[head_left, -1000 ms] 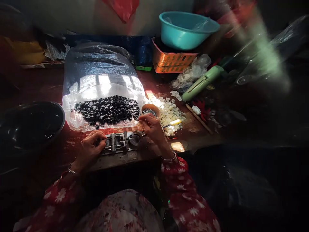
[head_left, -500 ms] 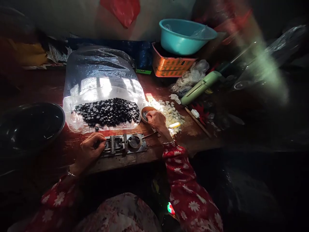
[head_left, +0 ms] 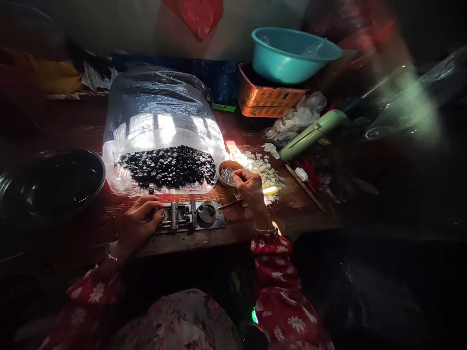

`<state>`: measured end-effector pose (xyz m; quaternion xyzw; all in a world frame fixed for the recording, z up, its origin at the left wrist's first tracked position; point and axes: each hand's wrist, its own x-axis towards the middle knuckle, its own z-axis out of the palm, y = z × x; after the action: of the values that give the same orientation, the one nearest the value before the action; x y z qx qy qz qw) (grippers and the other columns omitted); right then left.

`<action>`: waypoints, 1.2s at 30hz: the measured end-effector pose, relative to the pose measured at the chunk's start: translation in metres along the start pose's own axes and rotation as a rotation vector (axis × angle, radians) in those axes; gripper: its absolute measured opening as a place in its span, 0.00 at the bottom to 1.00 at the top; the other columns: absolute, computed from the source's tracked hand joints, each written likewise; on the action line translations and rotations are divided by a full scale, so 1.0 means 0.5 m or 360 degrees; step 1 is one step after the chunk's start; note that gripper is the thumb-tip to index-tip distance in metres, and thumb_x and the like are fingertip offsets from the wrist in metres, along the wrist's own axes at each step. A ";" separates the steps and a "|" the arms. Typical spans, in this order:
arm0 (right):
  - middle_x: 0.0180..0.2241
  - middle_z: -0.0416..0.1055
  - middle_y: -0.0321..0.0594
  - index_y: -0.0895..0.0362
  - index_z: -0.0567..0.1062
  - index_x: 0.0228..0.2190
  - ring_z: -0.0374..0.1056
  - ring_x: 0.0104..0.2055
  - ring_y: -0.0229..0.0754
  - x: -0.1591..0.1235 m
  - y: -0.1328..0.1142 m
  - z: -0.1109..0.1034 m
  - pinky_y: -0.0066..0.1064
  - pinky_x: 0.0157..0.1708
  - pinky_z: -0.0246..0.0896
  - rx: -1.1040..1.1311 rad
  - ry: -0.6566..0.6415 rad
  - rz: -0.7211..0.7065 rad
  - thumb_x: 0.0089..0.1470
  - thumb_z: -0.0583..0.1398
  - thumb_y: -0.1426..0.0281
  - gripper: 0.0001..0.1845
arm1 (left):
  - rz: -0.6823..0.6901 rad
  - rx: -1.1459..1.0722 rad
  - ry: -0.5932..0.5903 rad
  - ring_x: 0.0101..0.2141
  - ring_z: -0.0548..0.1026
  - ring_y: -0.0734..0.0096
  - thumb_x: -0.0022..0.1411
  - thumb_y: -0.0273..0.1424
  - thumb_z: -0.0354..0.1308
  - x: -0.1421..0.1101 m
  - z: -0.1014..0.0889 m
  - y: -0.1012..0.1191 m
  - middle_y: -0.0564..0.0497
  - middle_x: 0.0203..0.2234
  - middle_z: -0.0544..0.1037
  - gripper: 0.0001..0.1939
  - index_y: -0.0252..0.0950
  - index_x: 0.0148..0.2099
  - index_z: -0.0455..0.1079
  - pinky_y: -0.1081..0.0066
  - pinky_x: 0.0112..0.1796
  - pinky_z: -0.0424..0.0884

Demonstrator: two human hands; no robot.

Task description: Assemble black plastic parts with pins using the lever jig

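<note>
While the L hand (head_left: 140, 221) lies curled over the left end of a metal jig (head_left: 191, 216), fingers touching it, the R hand (head_left: 250, 189) hovers just above the rim of a small wooden bowl (head_left: 228, 175) of thin metal bits, fingertips pinched narrow; can't tell if it holds anything. Both forearms angle in from red floral sleeves (head_left: 279, 287), a bangle (head_left: 264, 231) at the R wrist. Jig sits near the front edge of the wooden surface (head_left: 310, 209), w/ a thin rod (head_left: 229, 204) off its right end. Just behind it, a clear plastic bag (head_left: 164, 167) of black buttons, narrow gap btwn. White chips (head_left: 255, 167) lie right of bowl; black basin (head_left: 47, 182) far left, bare wood btwn it and L hand.
</note>
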<state>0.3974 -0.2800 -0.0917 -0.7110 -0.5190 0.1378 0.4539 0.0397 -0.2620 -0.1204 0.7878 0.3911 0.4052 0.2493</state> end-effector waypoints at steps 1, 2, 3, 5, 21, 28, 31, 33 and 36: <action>0.31 0.78 0.40 0.56 0.80 0.30 0.70 0.34 0.45 -0.004 -0.001 0.003 0.35 0.38 0.64 -0.0004 0.0021 0.0000 0.57 0.60 0.59 0.14 | 0.0027 0.0034 0.0042 0.49 0.79 0.65 0.70 0.31 0.61 0.000 0.000 0.003 0.50 0.46 0.80 0.04 0.40 0.45 0.78 0.64 0.53 0.75; 0.31 0.78 0.40 0.56 0.79 0.30 0.70 0.33 0.45 -0.007 -0.002 0.006 0.35 0.38 0.63 -0.0056 0.0059 -0.0008 0.58 0.60 0.60 0.14 | 0.0044 0.0062 0.0069 0.49 0.79 0.65 0.70 0.31 0.62 -0.001 0.001 0.005 0.49 0.47 0.80 0.04 0.40 0.45 0.78 0.65 0.52 0.75; 0.31 0.78 0.41 0.56 0.79 0.30 0.70 0.33 0.45 -0.008 -0.002 0.009 0.35 0.38 0.62 -0.0164 0.0120 -0.0021 0.59 0.59 0.62 0.13 | 0.0056 0.0084 0.0083 0.49 0.79 0.65 0.70 0.31 0.62 -0.001 0.001 0.008 0.49 0.47 0.80 0.05 0.40 0.46 0.77 0.65 0.51 0.76; 0.32 0.78 0.44 0.55 0.78 0.28 0.69 0.34 0.47 -0.004 0.001 0.017 0.37 0.38 0.61 -0.0493 0.0244 -0.0032 0.60 0.57 0.67 0.12 | 0.0075 0.0107 0.0080 0.48 0.79 0.65 0.71 0.31 0.62 -0.002 0.000 0.010 0.49 0.47 0.79 0.04 0.40 0.46 0.77 0.66 0.49 0.76; 0.33 0.79 0.44 0.55 0.81 0.31 0.71 0.36 0.49 -0.049 -0.009 0.005 0.40 0.41 0.63 -0.0360 0.0269 -0.0017 0.60 0.61 0.64 0.11 | 0.0113 0.0116 0.0228 0.49 0.79 0.65 0.71 0.30 0.63 -0.020 -0.002 0.000 0.48 0.47 0.79 0.05 0.40 0.47 0.77 0.68 0.44 0.80; 0.32 0.77 0.38 0.53 0.82 0.33 0.70 0.37 0.45 -0.133 -0.109 0.045 0.38 0.40 0.64 0.0178 -0.0185 -0.0204 0.63 0.64 0.64 0.08 | 0.0306 0.0139 0.0237 0.47 0.80 0.65 0.71 0.29 0.63 -0.003 -0.004 0.056 0.49 0.46 0.80 0.08 0.40 0.51 0.76 0.64 0.50 0.79; 0.34 0.77 0.38 0.51 0.82 0.34 0.69 0.40 0.47 -0.163 -0.139 0.080 0.40 0.44 0.63 0.0096 -0.0342 -0.0448 0.63 0.64 0.68 0.06 | 0.0380 0.0165 0.0111 0.48 0.79 0.64 0.71 0.29 0.63 0.014 0.003 0.076 0.48 0.47 0.81 0.10 0.40 0.53 0.76 0.62 0.51 0.77; 0.35 0.78 0.38 0.51 0.82 0.35 0.69 0.41 0.47 -0.178 -0.148 0.103 0.40 0.45 0.62 0.0064 -0.0428 -0.0541 0.64 0.64 0.70 0.06 | 0.0399 0.0194 -0.0010 0.47 0.79 0.63 0.72 0.29 0.63 0.022 0.006 0.078 0.48 0.45 0.82 0.07 0.39 0.51 0.77 0.62 0.50 0.76; 0.36 0.77 0.39 0.51 0.82 0.35 0.68 0.42 0.47 -0.194 -0.154 0.130 0.40 0.45 0.60 -0.0005 -0.0511 -0.0608 0.65 0.63 0.73 0.08 | 0.0410 0.0183 -0.0148 0.42 0.77 0.65 0.72 0.28 0.61 0.023 0.007 0.066 0.51 0.38 0.82 0.03 0.38 0.44 0.77 0.63 0.46 0.74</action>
<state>0.2658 -0.3275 -0.0936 -0.5698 -0.7097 0.1600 0.3822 0.0607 -0.2715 -0.0939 0.8625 0.2973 0.3738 0.1675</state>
